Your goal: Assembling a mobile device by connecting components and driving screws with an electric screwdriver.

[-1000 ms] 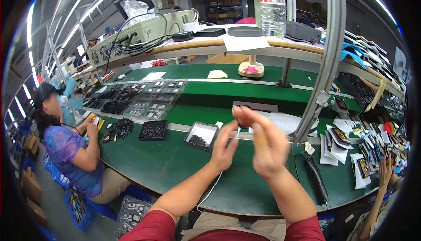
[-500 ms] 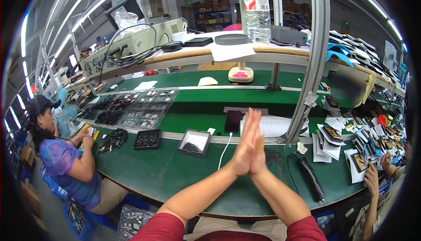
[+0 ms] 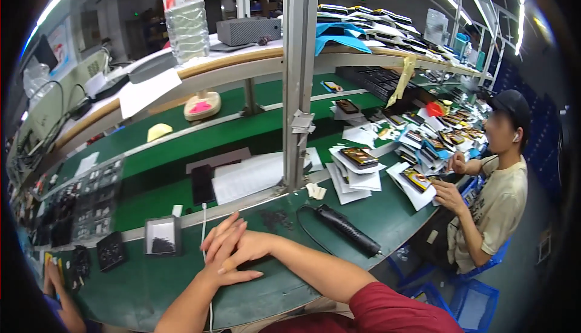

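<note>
My left hand (image 3: 215, 269) and my right hand (image 3: 253, 246) meet over the green worktable, with the right one lying across the left. Their fingers are stretched out and overlap, seemingly interlaced, and no object shows in them. A white cable (image 3: 204, 218) runs down beside and behind the hands. Nearest on the left stands a small grey box (image 3: 162, 236) with dark little parts inside. To the right lies a black corded electric screwdriver (image 3: 348, 230). A scatter of tiny black parts (image 3: 275, 218) lies just beyond my right wrist.
A metal post (image 3: 296, 115) rises at the table's middle. A dark phone (image 3: 202, 184) lies near white sheets (image 3: 251, 177). At right, a co-worker (image 3: 496, 194) handles phone-like devices among papers (image 3: 354, 175). Another person's hands (image 3: 54, 275) show at far left. A bottle (image 3: 185, 21) stands on the shelf.
My hands went from upright, palms pressed together, to lower and crossed with fingers overlapping. The view has swung right, bringing the right-hand co-worker further in.
</note>
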`<state>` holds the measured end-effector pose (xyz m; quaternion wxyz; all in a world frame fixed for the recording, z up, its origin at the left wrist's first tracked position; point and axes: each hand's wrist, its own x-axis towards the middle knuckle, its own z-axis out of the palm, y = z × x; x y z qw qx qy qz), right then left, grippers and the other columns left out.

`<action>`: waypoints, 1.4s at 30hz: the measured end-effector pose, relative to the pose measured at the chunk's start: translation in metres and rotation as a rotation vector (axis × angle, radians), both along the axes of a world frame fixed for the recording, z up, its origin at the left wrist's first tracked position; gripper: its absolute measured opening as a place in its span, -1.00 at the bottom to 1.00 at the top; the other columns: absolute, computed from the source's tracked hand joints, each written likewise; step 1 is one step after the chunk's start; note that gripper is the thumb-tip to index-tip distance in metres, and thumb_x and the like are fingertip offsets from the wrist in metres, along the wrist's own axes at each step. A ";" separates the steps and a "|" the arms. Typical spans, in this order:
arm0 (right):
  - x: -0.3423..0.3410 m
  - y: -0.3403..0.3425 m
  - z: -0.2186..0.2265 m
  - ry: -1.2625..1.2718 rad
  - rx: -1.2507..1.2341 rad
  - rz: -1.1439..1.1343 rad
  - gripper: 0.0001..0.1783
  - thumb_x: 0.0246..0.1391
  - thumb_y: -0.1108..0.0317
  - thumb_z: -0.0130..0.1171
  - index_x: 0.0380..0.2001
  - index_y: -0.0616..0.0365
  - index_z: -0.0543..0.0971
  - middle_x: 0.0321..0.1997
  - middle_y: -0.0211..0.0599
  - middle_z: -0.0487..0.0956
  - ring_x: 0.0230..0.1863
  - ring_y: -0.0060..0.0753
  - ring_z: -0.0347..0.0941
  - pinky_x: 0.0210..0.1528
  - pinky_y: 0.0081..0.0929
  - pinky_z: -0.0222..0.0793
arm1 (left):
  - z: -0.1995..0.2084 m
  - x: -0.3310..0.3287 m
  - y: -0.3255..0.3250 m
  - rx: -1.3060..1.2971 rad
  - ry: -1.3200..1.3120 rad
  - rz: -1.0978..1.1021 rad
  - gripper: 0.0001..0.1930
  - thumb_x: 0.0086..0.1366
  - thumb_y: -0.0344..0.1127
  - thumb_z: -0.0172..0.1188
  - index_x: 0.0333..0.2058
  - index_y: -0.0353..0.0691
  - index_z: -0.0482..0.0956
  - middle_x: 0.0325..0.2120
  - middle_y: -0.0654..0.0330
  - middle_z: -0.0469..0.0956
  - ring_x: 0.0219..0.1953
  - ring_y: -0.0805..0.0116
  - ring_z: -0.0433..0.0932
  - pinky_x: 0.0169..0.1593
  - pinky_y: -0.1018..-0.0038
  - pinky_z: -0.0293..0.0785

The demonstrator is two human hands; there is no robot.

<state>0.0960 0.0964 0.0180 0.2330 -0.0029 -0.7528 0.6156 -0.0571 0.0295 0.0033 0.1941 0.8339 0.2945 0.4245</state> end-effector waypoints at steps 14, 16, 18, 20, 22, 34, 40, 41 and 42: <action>-0.036 -0.034 -0.045 0.309 0.076 -0.562 -0.46 0.01 0.22 0.34 0.09 0.11 0.60 -0.05 -0.18 0.51 -0.08 -0.22 0.46 0.01 -0.24 0.44 | -0.010 0.011 0.009 0.153 -0.080 0.054 -0.21 0.05 0.26 0.34 0.18 -0.11 0.52 0.15 -0.17 0.48 0.09 -0.08 0.52 0.20 0.00 0.35; -0.030 -0.036 -0.043 0.306 0.049 -0.587 -0.42 0.02 0.23 0.33 0.15 0.09 0.58 -0.03 -0.17 0.49 -0.08 -0.23 0.45 0.00 -0.25 0.44 | -0.011 0.013 0.011 0.169 -0.106 0.017 -0.22 0.09 0.24 0.33 0.18 -0.16 0.50 0.17 -0.23 0.44 0.08 -0.15 0.51 0.11 -0.01 0.49; -0.024 -0.036 -0.045 0.177 0.029 -0.540 -0.30 0.04 0.22 0.35 0.30 0.02 0.50 0.23 -0.08 0.42 0.13 -0.11 0.46 0.18 -0.09 0.42 | -0.014 0.013 0.011 0.145 -0.137 0.030 -0.22 0.09 0.23 0.33 0.18 -0.15 0.50 0.18 -0.23 0.44 0.08 -0.13 0.51 0.13 -0.01 0.48; -0.027 -0.032 -0.049 0.235 0.130 -0.599 -0.25 0.04 0.27 0.29 0.35 0.03 0.43 0.09 -0.10 0.43 -0.07 -0.17 0.50 0.01 -0.17 0.48 | -0.008 0.016 0.012 0.157 -0.073 0.013 -0.17 0.12 0.27 0.29 0.23 -0.17 0.43 0.20 -0.23 0.40 0.16 -0.13 0.44 0.14 0.01 0.50; -0.026 -0.035 -0.048 0.232 0.137 -0.594 -0.25 0.04 0.25 0.27 0.36 0.04 0.43 0.08 -0.08 0.45 -0.07 -0.15 0.51 0.02 -0.19 0.48 | 0.004 0.025 -0.001 0.036 -0.205 0.048 -0.20 0.05 0.19 0.34 0.20 -0.15 0.48 0.19 -0.24 0.43 0.08 -0.13 0.52 0.13 -0.01 0.45; -0.028 -0.033 -0.048 0.227 0.169 -0.637 -0.24 0.00 0.19 0.28 0.33 0.10 0.44 0.01 -0.10 0.49 -0.12 -0.18 0.49 -0.01 -0.20 0.46 | 0.017 0.031 -0.008 -0.013 -0.160 0.106 -0.16 0.11 0.26 0.28 0.25 -0.16 0.42 0.21 -0.25 0.39 0.18 -0.13 0.42 0.07 0.08 0.58; -0.031 -0.034 -0.043 0.244 0.167 -0.654 -0.26 -0.01 0.21 0.30 0.30 0.10 0.46 -0.02 -0.13 0.48 -0.15 -0.22 0.48 -0.05 -0.22 0.45 | 0.022 0.031 -0.013 -0.062 -0.165 0.140 -0.14 0.09 0.24 0.27 0.26 -0.20 0.40 0.23 -0.26 0.37 0.20 -0.13 0.42 0.06 0.08 0.57; -0.032 -0.033 -0.043 0.249 0.166 -0.650 -0.27 -0.01 0.22 0.30 0.29 0.10 0.46 -0.02 -0.14 0.48 -0.15 -0.23 0.48 -0.06 -0.23 0.45 | 0.023 0.032 -0.012 -0.061 -0.165 0.134 -0.14 0.09 0.24 0.27 0.26 -0.20 0.40 0.23 -0.26 0.37 0.20 -0.13 0.42 0.06 0.08 0.57; -0.031 -0.033 -0.044 0.255 0.164 -0.646 -0.27 -0.01 0.22 0.31 0.29 0.10 0.46 -0.03 -0.14 0.48 -0.15 -0.23 0.47 -0.06 -0.23 0.44 | 0.024 0.032 -0.010 -0.065 -0.168 0.132 -0.14 0.09 0.24 0.27 0.27 -0.19 0.40 0.24 -0.25 0.37 0.20 -0.13 0.42 0.07 0.07 0.56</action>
